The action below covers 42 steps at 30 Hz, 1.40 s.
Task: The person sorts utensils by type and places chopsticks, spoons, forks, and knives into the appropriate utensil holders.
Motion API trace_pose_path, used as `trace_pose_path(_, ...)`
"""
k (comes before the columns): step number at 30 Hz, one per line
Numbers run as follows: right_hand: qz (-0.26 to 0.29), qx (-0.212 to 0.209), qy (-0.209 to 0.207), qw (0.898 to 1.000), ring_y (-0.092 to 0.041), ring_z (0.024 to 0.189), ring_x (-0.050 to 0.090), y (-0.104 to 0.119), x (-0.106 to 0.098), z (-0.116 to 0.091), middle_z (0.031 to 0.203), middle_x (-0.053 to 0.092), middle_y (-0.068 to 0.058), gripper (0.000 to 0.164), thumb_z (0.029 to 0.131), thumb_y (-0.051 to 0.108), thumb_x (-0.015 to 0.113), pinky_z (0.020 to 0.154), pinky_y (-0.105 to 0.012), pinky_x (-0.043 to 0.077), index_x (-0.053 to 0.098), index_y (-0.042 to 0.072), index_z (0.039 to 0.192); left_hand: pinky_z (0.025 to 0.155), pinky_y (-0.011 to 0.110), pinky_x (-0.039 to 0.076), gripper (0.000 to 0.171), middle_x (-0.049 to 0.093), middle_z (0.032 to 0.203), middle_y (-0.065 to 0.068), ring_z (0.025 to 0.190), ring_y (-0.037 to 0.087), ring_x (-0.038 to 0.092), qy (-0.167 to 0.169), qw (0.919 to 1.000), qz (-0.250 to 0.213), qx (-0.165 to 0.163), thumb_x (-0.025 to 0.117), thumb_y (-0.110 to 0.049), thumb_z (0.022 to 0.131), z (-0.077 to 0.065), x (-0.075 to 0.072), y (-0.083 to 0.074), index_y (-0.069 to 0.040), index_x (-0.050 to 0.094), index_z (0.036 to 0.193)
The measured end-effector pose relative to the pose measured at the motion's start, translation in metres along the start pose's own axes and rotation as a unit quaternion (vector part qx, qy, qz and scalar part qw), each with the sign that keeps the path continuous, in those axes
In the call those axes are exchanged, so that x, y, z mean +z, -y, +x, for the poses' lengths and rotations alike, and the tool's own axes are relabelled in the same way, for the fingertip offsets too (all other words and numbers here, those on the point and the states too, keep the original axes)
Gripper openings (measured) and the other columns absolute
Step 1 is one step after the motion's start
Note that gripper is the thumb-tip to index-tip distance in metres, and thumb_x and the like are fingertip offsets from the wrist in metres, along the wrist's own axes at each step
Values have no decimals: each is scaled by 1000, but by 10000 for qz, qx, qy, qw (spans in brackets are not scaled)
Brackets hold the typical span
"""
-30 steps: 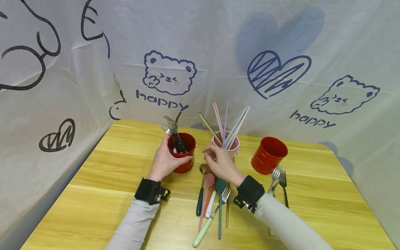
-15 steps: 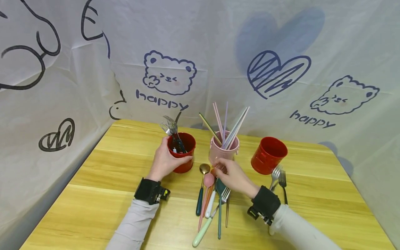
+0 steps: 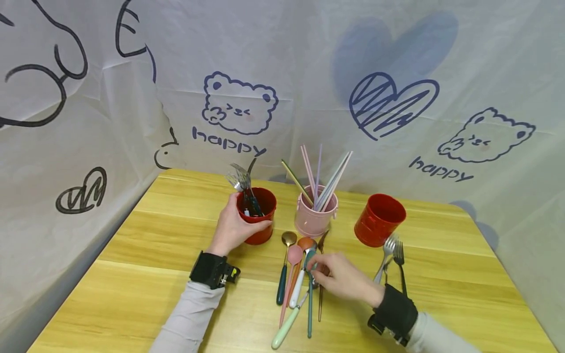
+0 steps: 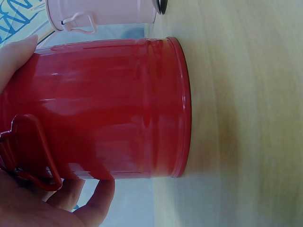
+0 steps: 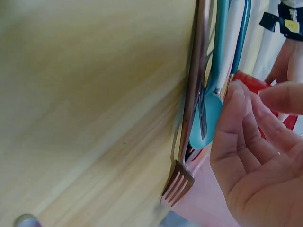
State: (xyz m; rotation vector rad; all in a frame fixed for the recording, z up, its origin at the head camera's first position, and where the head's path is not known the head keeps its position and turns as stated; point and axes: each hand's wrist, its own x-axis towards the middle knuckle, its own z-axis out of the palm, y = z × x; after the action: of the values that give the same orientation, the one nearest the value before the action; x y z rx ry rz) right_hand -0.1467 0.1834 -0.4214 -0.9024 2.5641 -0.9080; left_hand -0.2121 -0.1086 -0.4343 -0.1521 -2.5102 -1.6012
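My left hand (image 3: pixel 234 224) grips a red bucket (image 4: pixel 99 109) at its side, thumb toward the front. Several forks (image 3: pixel 242 180) stand in it. Over the loose cutlery hangs my right hand (image 3: pixel 346 278), its fingers loosely bent and nothing visible between them. It partly covers a teal spoon (image 3: pixel 310 314) and the head of a fork with a pale green handle (image 3: pixel 286 331). Just beside it lies a copper-brown fork (image 5: pixel 179 184). Left of these are a pink spoon (image 3: pixel 294 255), a white-handled utensil (image 3: pixel 297 289), an orange spoon (image 3: pixel 305 243) and a gold-bowled spoon (image 3: pixel 289 238).
A pink bucket (image 3: pixel 309 220) with several straws (image 3: pixel 334 182) stands at the back middle. Right of it is a second red bucket (image 3: pixel 375 228). More forks (image 3: pixel 399 255) lie before that one, near my right wrist. A white drawn-on sheet (image 3: pixel 309 73) hangs behind the wooden table (image 3: pixel 145 245).
My right hand has drawn back from the pink bucket, toward me and to the right, uncovering the orange spoon and the brown fork's head. The left hand keeps its grip on the red bucket.
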Motion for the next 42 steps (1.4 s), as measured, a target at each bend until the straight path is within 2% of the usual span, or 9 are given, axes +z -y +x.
trace_pose_path(5,-38,98,381,9992,2,56,44,2,5,-9,68,57,9,14,97,8,61,52,-15,38,71,7,107,108,51,51,95,55,144,17,129,35,57,-9,10000,4,30,91,-29,73,0,0,3,-6,35,145)
trace_pose_path(11,-81,127,568,9983,3,56,44,2,10,-15,67,54,11,13,96,9,62,53,-16,38,71,10,106,109,52,50,95,54,145,17,130,35,56,10,10000,26,8,91,-29,73,0,0,4,-6,34,146)
trace_pose_path(17,-94,-27,544,9985,4,59,43,0,16,-16,72,55,10,11,96,9,62,55,-15,38,71,11,102,108,51,51,95,55,143,16,129,34,57,-29,10000,45,24,91,-30,72,0,0,1,-6,35,145)
trace_pose_path(33,-23,28,593,9982,4,61,47,1,22,-7,75,61,9,8,97,12,63,56,-15,41,71,14,96,108,51,51,94,54,144,16,129,35,57,-5,10000,37,-4,91,-30,73,0,0,0,-6,35,145)
trace_pose_path(42,-117,129,228,9996,3,63,47,1,27,-4,71,57,10,9,94,10,64,59,-17,41,68,16,88,108,52,51,94,54,144,17,129,35,57,22,10000,32,36,90,-30,74,0,0,0,-6,35,145)
